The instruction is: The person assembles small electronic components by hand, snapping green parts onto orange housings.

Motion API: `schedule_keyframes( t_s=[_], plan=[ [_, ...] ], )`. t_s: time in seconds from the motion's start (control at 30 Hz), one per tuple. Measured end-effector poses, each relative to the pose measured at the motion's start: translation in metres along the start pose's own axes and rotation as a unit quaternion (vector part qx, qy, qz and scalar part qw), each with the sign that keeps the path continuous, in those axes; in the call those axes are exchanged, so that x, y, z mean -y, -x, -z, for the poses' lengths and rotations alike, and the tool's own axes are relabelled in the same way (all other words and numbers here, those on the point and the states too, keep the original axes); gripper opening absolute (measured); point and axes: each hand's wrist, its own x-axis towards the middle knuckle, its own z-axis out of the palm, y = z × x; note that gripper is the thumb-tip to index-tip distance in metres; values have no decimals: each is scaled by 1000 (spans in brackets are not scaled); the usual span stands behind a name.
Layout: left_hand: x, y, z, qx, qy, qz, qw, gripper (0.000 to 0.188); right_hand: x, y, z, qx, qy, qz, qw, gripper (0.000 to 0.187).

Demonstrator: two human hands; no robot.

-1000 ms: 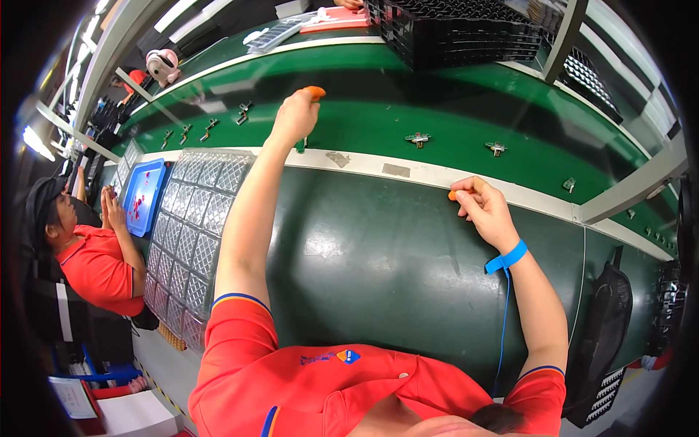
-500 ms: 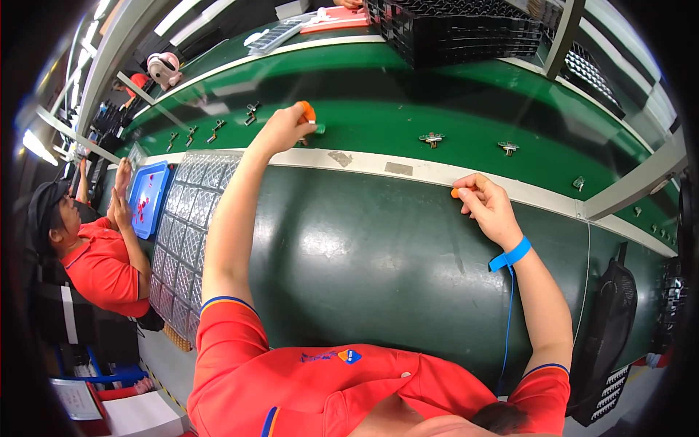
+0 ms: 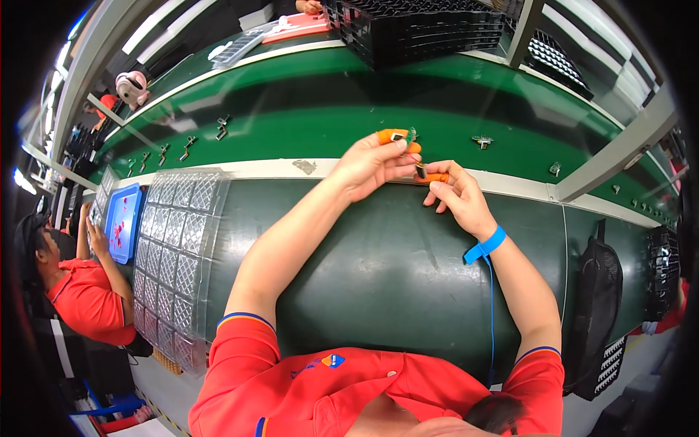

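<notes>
My left hand (image 3: 368, 166), with orange finger cots on its fingertips, pinches a small green circuit board part (image 3: 412, 137) over the near edge of the green belt. Close beside it, my right hand (image 3: 462, 200) has its fingertips drawn together, also in orange cots. A small dark piece (image 3: 421, 171) shows between the two hands at the right fingertips; whether it belongs to the board part I cannot tell. A blue wrist strap (image 3: 485, 246) with a cord circles my right wrist.
Small metal-and-board parts lie along the belt, one (image 3: 482, 142) just right of my hands. Clear blister trays (image 3: 171, 251) and a blue tray (image 3: 124, 222) are left, by a co-worker (image 3: 91, 291). Black crates (image 3: 415, 33) stand across; a black bag (image 3: 595, 284) lies right.
My left hand has moved right with the board part, up to my right hand. My right hand has shifted slightly left. The view has turned somewhat, and belt parts appear further left.
</notes>
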Motion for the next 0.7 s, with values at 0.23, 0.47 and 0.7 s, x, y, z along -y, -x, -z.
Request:
schedule_keyframes(
  t_s=[0.23,0.47,0.7],
  plan=[
    [7,-1,-3,-14,-29,27,999,23,-8,-1,4,-8,-31,-22,999,17],
    [-3,2,5,14,-111,48,993,25,-9,-1,3,-32,-2,-2,999,14],
    [-7,2,7,-1,-311,60,949,23,-1,2,-6,-112,249,193,942,9]
  ],
)
